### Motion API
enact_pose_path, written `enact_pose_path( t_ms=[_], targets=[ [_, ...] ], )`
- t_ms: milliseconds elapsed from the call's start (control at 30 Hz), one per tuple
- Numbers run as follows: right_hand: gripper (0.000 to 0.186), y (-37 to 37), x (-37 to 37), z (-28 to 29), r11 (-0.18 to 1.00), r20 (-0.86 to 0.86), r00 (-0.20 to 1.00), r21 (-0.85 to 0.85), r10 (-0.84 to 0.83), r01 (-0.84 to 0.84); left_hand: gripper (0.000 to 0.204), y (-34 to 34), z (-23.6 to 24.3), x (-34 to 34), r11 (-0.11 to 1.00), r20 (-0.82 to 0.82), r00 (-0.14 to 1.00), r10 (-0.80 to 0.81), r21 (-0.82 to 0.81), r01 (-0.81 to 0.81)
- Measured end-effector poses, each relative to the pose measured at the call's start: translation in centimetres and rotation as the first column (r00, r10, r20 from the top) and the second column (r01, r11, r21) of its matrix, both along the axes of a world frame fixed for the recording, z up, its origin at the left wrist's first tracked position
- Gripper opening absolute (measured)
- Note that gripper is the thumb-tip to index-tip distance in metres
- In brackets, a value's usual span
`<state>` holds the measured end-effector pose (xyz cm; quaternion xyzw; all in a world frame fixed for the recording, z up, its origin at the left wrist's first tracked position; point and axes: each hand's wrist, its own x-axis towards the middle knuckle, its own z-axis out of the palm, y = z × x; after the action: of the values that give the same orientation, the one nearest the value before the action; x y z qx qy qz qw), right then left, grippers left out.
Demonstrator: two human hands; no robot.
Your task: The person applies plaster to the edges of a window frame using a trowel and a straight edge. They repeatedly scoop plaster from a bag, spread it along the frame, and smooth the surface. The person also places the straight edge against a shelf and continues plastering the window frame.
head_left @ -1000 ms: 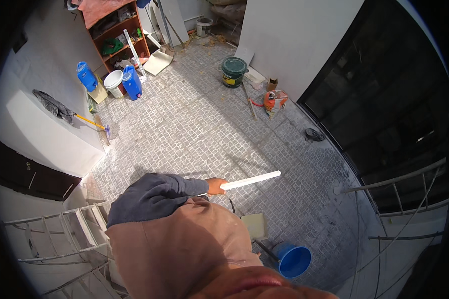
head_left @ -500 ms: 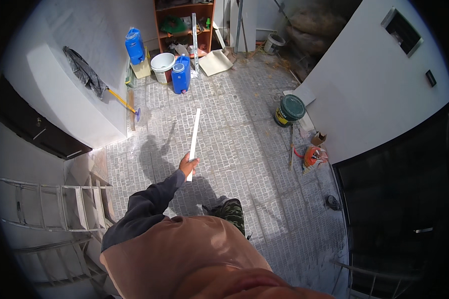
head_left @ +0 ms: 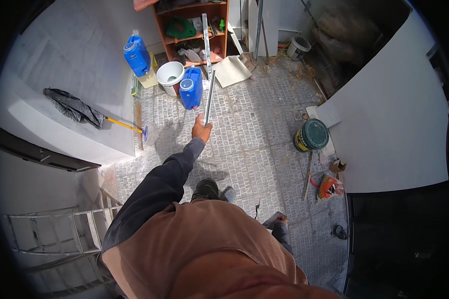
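My left hand (head_left: pixel 201 131), at the end of the outstretched left arm, is closed round the lower end of a long, narrow straight strip (head_left: pixel 210 97). The strip points away from me, pale along one side and dark along the other. Behind its far end stands a blue water container (head_left: pixel 191 88). Low on the right, my right hand (head_left: pixel 283 219) shows only in part beside my body. Its fingers are closed on a flat grey piece (head_left: pixel 272 219), whose kind I cannot make out; my clothing hides part of it.
A white bucket (head_left: pixel 170 74) and shelf (head_left: pixel 217 10) stand at the back. To the right are a green-lidded bucket (head_left: pixel 315 133) and an orange bag (head_left: pixel 328 187). A ladder (head_left: pixel 92 224) stands at the left; a yellow-handled tool (head_left: pixel 122 123) leans on the wall.
My left hand has carried the strip farther forward and turned it, so a darker side shows. My right hand with the grey piece has come into view. My feet and viewpoint have shifted.
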<state>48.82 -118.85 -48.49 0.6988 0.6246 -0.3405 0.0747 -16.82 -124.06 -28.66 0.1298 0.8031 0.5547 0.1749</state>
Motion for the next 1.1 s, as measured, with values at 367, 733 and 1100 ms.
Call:
enact_pose_path(
  t_ms=[367,733,1100],
  targets=[
    [0.033,18.9,-26.8,-0.4,0.865,-0.238,0.881,0.207,-0.409,0.458,0.054,24.3,-3.5,-26.4,0.995,0.045,0.999,-0.017,0.1,0.012],
    [0.021,28.1,-39.5,1.4,0.908,0.042,0.908,-0.014,-0.417,0.418,0.054,49.4,-3.2,-47.0,0.956,-0.301,0.951,0.071,-0.251,-0.151],
    [0.017,45.7,-49.1,5.1,0.882,0.112,0.877,0.117,-0.468,0.456,0.049,70.3,-9.0,-68.1,0.881,-0.447,0.894,-0.024,-0.432,-0.192]
  ],
)
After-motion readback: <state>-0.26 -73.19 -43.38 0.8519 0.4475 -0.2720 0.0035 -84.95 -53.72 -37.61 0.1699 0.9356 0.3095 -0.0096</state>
